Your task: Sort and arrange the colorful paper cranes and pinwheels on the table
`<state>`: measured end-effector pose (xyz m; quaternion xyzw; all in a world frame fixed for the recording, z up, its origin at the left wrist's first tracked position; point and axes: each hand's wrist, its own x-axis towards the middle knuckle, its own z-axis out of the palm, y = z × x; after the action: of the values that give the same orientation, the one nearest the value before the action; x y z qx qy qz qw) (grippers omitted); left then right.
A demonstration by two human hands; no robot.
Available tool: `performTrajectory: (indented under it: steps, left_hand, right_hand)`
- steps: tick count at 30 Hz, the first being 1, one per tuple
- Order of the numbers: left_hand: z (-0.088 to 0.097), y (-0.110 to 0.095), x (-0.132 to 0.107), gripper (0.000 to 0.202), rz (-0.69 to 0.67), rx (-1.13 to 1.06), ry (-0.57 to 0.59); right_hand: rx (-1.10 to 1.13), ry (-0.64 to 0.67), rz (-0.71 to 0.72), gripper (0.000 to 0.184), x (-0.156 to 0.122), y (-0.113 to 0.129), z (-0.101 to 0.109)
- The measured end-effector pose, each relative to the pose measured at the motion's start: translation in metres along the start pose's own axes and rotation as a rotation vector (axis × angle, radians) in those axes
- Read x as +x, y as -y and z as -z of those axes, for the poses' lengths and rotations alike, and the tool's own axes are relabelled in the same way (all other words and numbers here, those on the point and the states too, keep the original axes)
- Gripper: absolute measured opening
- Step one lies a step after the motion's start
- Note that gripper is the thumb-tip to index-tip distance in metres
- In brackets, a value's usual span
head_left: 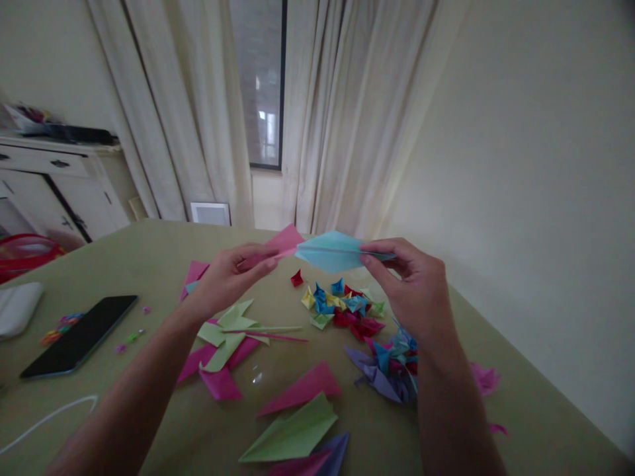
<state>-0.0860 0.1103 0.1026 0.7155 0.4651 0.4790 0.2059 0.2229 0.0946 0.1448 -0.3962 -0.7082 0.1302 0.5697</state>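
Observation:
My left hand (243, 271) pinches a pink paper plane (289, 236) between thumb and fingers, held above the table. My right hand (407, 264) has its thumb and fingers closed on one end of a light blue paper plane (330, 251), whose centre crease faces me. The pink and blue planes meet or overlap at the blue one's left tip; I cannot tell whether they touch. Below my hands lies a pile of small folded paper pieces (342, 304) in several colours. Closer to me are a green paper plane (292, 430) and a pink folded sheet (305, 389).
Pink and green paper pinwheels (231, 337) with thin sticks lie left of centre. Purple and blue folded papers (381, 373) sit by my right forearm. A black phone (82, 336), a white case (18, 309) and a white cable (49, 421) are at left. Curtains and a wall bound the table.

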Motion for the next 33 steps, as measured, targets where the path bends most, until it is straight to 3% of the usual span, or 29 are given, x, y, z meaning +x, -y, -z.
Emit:
performTrajectory:
  steps: [6, 9, 14, 17, 20, 24, 26, 29, 33]
  left_hand:
    - [0.000, 0.009, 0.000, 0.040, -0.059, 0.122, -0.006]
    - [-0.001, 0.010, -0.001, 0.030, -0.101, 0.245, 0.064]
    - [-0.008, -0.002, -0.010, 0.027, -0.190, 0.543, 0.221]
    - [-0.014, -0.013, -0.015, 0.031, -0.283, 0.570, 0.275]
    - [-0.017, -0.025, -0.018, 0.023, -0.459, 0.531, 0.298]
    - [-0.021, -0.033, -0.021, 0.019, -0.595, 0.625, 0.149]
    - [-0.022, -0.034, -0.021, 0.017, -0.602, 0.665, 0.137]
    - [-0.022, -0.033, -0.019, 0.017, -0.546, 0.648, 0.226]
    - [-0.019, -0.032, -0.027, 0.015, -0.349, 0.569, 0.216]
  right_hand:
    - [-0.156, -0.065, 0.104, 0.009, 0.001, -0.002, -0.002]
    - [-0.252, -0.132, 0.115, 0.009, 0.002, -0.001, -0.003]
    - [-0.310, -0.105, 0.141, 0.008, 0.002, -0.003, -0.009]
    - [-0.388, -0.006, 0.143, 0.008, 0.002, -0.009, -0.018]
    - [-0.394, 0.238, 0.109, 0.011, 0.001, -0.014, -0.029]
    - [-0.365, 0.516, 0.101, 0.013, -0.002, -0.014, -0.039]
    - [-0.317, 0.566, 0.108, 0.013, -0.004, -0.010, -0.041]
    - [-0.260, 0.593, 0.137, 0.014, -0.006, -0.002, -0.042]
    - [-0.200, 0.600, 0.144, 0.013, -0.008, 0.006, -0.038]
